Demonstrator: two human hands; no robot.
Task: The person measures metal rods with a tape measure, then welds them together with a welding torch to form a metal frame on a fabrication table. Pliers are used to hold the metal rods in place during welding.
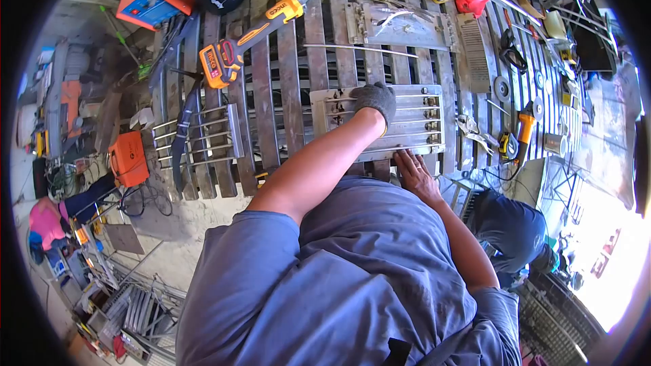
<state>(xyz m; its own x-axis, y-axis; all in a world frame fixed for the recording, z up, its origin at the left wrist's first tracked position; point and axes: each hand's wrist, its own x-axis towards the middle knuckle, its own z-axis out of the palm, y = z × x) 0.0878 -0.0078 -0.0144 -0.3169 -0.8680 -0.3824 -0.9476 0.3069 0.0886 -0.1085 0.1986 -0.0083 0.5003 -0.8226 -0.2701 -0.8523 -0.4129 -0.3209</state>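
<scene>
- A blue-grey shirt point(352, 278) fills the foreground, below both arms.
- A slatted steel workbench point(271, 102) spreads under and beyond the hands.
- A metal grille panel point(407, 122) lies flat on it.
- The gloved left hand point(375, 100) rests on its top, fingers bent; its grip cannot be told.
- The bare right hand point(415, 175) lies flat and open on the near edge, holding nothing.
- A yellow INGCO power tool point(230, 54) lies well left of the glove.

Partly hidden under left hand point(374, 100): metal grille point(413, 122).
</scene>
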